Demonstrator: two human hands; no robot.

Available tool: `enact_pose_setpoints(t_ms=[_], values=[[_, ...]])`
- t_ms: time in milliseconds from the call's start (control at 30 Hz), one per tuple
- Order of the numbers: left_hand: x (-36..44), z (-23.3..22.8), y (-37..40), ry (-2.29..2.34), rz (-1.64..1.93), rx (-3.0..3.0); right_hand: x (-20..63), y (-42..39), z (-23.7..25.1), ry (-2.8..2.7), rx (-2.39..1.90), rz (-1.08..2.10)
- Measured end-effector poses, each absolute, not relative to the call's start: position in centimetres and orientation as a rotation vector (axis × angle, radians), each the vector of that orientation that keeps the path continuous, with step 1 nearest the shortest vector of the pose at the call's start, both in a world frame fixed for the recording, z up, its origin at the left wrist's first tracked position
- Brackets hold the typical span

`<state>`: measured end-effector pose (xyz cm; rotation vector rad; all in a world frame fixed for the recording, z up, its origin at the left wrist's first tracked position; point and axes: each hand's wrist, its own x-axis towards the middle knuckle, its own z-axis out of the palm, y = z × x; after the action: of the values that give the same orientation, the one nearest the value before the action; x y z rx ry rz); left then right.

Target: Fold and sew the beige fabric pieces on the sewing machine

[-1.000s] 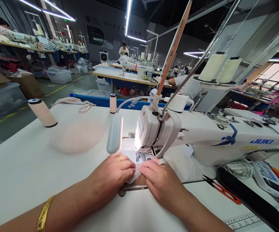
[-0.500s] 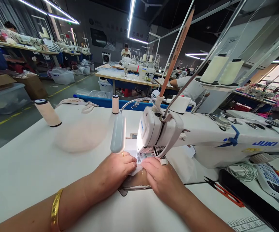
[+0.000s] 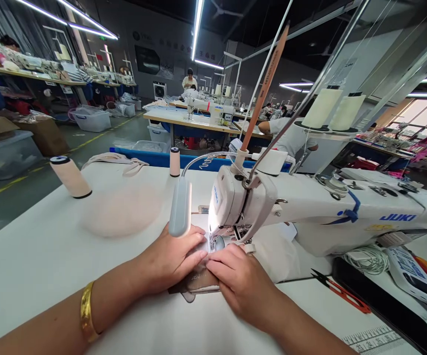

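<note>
A white JUKI sewing machine (image 3: 320,209) stands on the white table (image 3: 32,261). Under its needle (image 3: 221,239) lies a small white fabric piece (image 3: 203,251), mostly hidden by my fingers. My left hand (image 3: 169,259) presses flat on the fabric from the left, fingers spread, just below the grey lamp head (image 3: 180,207). From the right, the fingertips of my right hand (image 3: 237,278) pin the fabric close to the presser foot. A brown plate (image 3: 198,283) shows between the two hands.
A pale fabric pile (image 3: 121,209) and two thread cones (image 3: 71,176) (image 3: 174,161) sit at the left and back. Red-handled snips (image 3: 341,291), a coiled cable (image 3: 369,256) and a ruler (image 3: 374,340) lie to the right. Other people work at benches behind.
Both hands have slid the fabric forward toward the needle. My left hand's fingers now reach under the lamp head. The view shifted slightly.
</note>
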<state>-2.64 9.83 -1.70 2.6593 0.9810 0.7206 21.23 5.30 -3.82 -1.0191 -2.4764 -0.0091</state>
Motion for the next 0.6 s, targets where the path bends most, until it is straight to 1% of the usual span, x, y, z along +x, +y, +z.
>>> enact_pose_setpoints(t_ms=[133,200,233,333,400,433,533,600], values=[[-2.6,-2.0,9.8,1.094,0.616,2.704,22.7,6.2,-3.7,-2.322,-1.241,-0.28],[-2.6,-2.2,9.5,1.123,0.58,2.75,23.2,6.1,-3.2,-2.255,-1.239,-0.307],[-2.6,-2.2,9.4,1.118,0.581,2.768,23.2,5.9,-2.9,-2.262,-1.184,-0.255],[-2.8,-2.0,9.1,0.988,0.626,2.789,22.6,5.0,-2.1,-2.423,-0.956,0.054],[-2.9,-1.8,9.1,0.887,0.64,2.767,22.5,5.0,-1.9,-2.53,-0.927,0.144],[-3.0,-1.6,9.1,0.856,0.633,2.749,22.7,5.2,-2.0,-2.538,-0.99,0.097],[-2.7,-1.4,8.7,0.824,0.609,2.705,24.1,6.3,-2.3,-2.393,-1.209,-0.192],[-2.4,-1.4,8.3,0.798,0.61,2.702,24.8,6.6,-2.1,-2.282,-1.161,-0.285]])
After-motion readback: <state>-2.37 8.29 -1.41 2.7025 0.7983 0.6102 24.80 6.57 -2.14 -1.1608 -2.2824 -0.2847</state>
